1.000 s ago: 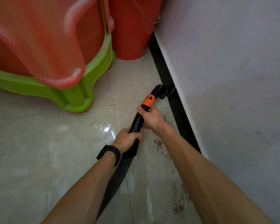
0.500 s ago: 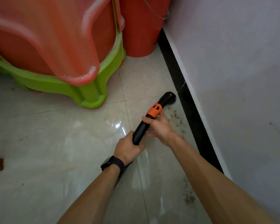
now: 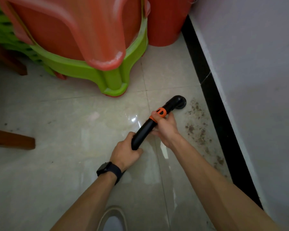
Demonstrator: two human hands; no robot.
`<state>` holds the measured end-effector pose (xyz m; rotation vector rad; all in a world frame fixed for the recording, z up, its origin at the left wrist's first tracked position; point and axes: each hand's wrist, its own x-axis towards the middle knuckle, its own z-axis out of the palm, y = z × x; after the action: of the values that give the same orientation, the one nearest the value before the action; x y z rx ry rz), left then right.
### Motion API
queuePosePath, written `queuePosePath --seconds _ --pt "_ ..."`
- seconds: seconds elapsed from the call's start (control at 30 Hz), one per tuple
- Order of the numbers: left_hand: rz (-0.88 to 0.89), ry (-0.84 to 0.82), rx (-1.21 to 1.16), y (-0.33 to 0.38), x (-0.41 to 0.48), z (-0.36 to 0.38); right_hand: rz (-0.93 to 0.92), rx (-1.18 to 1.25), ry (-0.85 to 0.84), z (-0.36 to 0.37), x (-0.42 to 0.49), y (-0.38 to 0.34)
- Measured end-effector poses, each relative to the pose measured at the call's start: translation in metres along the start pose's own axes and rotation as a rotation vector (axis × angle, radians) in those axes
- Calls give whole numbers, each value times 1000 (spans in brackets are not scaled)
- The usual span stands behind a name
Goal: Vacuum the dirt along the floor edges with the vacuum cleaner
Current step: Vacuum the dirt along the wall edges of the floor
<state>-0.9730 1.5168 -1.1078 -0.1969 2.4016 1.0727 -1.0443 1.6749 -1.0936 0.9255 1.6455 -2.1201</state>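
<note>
Both hands grip the vacuum wand (image 3: 144, 130), nozzle seemingly beside dirt (image 3: 196, 120)

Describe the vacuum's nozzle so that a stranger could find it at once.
Find the black skirting strip under the right-hand wall. Brown dirt lies on the pale tiles beside it; the nozzle sits at the dirt's far left edge. It is the only bent black tip, just beyond an orange collar.

stools (image 3: 83, 47) left, wall (image 3: 257, 80) right, floor (image 3: 170, 77) between
</note>
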Motion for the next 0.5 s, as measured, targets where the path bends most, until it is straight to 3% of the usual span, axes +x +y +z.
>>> queuePosePath --seconds 0.27,0.5 --pt "11 78 -64 21 16 25 -15 -101 57 -6 14 -20" --pt "100 55 95 61 43 28 -28 -35 81 -32 27 -49"
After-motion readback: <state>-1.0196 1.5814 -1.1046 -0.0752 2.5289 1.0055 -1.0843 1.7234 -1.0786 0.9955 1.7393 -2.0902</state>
